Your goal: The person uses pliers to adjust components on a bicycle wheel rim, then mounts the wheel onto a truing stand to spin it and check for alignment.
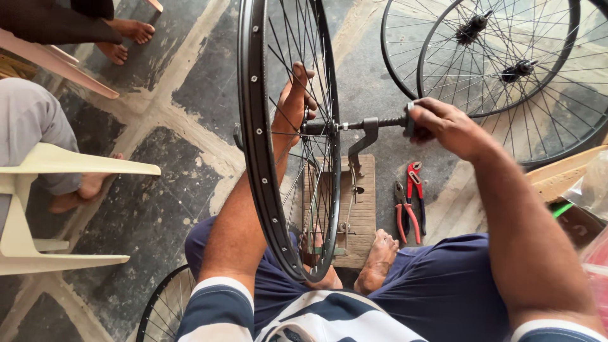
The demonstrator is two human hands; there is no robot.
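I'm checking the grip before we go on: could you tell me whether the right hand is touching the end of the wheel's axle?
Touching. The head view shows the right hand closed around the axle end.

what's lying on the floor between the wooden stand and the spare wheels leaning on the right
In the head view, red-handled pliers lie on the floor between the wooden stand and the spare wheels.

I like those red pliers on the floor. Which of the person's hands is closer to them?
Right. The right hand grips the axle end just above the red pliers. The left hand is farther off, reaching through the wheel's spokes.
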